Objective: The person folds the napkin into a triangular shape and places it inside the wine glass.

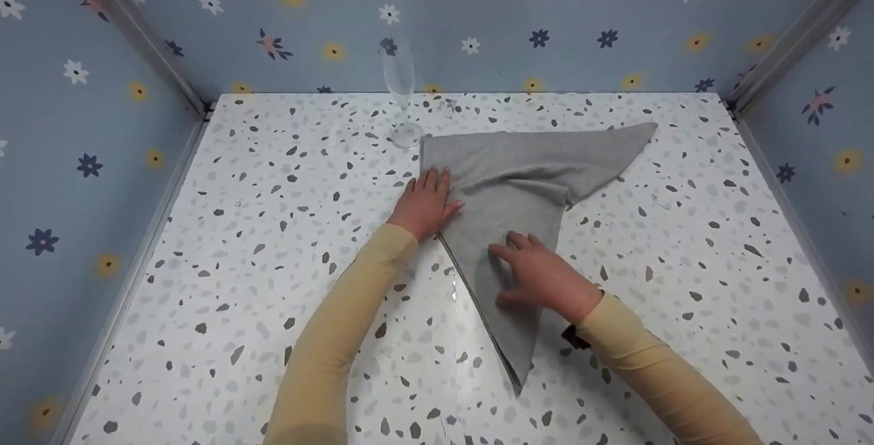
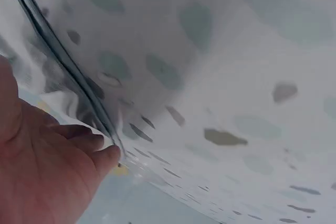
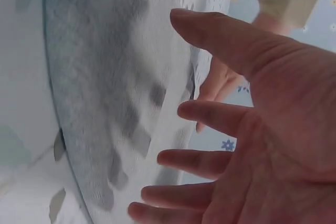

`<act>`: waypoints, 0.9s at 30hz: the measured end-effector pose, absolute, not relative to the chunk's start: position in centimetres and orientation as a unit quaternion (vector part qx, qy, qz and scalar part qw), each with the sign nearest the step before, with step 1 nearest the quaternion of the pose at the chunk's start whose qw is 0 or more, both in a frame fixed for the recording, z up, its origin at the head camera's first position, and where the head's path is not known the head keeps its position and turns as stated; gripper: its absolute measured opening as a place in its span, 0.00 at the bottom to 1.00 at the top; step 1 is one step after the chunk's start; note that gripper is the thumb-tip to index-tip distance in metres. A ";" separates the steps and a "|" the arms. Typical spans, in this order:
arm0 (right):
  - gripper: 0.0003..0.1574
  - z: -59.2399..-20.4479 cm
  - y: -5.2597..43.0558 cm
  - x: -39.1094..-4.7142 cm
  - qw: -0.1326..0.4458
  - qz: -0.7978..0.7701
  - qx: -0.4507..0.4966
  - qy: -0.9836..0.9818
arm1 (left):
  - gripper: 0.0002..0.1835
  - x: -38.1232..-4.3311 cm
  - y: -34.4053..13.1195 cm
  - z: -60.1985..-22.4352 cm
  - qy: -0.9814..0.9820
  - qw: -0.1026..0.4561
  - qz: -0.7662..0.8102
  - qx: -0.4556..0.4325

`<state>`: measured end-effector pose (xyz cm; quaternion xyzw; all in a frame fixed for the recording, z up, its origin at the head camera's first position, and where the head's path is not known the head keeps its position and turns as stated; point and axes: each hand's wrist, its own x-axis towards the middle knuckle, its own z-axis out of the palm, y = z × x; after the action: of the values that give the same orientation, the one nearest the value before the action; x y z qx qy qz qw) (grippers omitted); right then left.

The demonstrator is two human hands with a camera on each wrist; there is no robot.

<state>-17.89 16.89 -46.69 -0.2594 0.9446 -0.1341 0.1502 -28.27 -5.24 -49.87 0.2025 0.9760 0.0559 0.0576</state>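
A grey cloth lies folded on the speckled table, one pointed corner reaching toward the front and another toward the back right. Creases run across its middle. My left hand rests on the cloth's left edge with its fingers extended toward the back. In the left wrist view, the fingertips of that hand are right at the cloth's layered edge. Over the lower part of the cloth is my right hand, thumb and fingers spread. The right wrist view shows this hand holding nothing, with the cloth beyond its fingertips.
A clear champagne flute stands upright at the back, its foot close to the cloth's upper left corner. Blue flowered panels wall the table at the back and both sides.
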 end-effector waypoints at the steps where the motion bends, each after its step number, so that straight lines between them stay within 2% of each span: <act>1: 0.52 -46.8 16.8 -17.8 0.156 -0.133 -0.257 0.945 | 0.38 -28.5 -5.5 -49.9 0.976 0.060 0.054 0.203; 9: 0.53 -47.7 16.8 -17.8 0.158 -0.144 -0.260 0.942 | 0.33 -29.0 -6.5 -50.1 0.973 0.050 0.058 0.216; 27: 0.52 -48.1 17.2 -17.8 0.186 -0.141 -0.246 0.941 | 0.47 -28.7 -6.4 -50.3 0.971 0.066 0.068 0.220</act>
<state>-17.79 17.22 -48.13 -0.2455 0.9408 -0.1413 0.1861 -28.72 -6.39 -50.29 0.2196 0.9710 0.0680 0.0657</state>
